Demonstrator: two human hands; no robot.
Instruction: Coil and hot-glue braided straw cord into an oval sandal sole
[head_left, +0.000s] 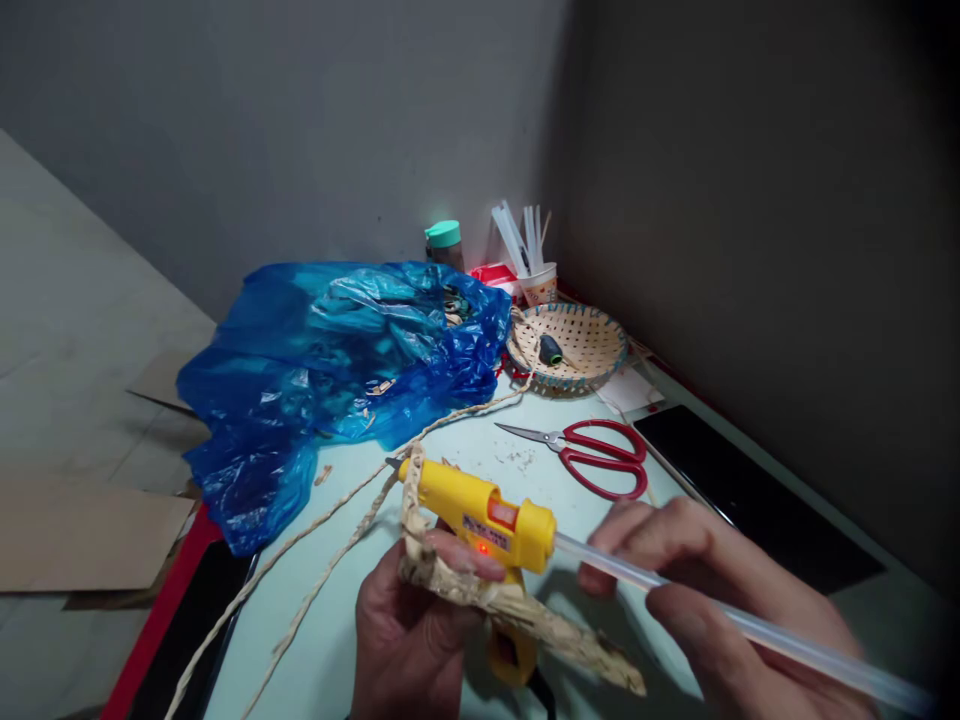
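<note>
Head view: the yellow glue gun [450, 490] and a braided straw strip [529, 612] are gripped together by the left hand [409, 635] above the table [315, 660]; a clear glue stick [619, 568], at the gun's rear, is pinched by the right hand [735, 570]. The stick might be bent if pushed askew, the braid marred if brushed by a hot nozzle [394, 463]. Spare sticks [510, 240] are held in the paper cup [536, 290], a dark object [550, 350] in the woven basket [596, 335], straw-like pieces [456, 306] in the blue bag [337, 350].

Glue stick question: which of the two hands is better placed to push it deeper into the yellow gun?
Probably the right hand: it holds the clear glue stick behind the yellow glue gun. The left hand looks busy gripping the braided strip.
</note>
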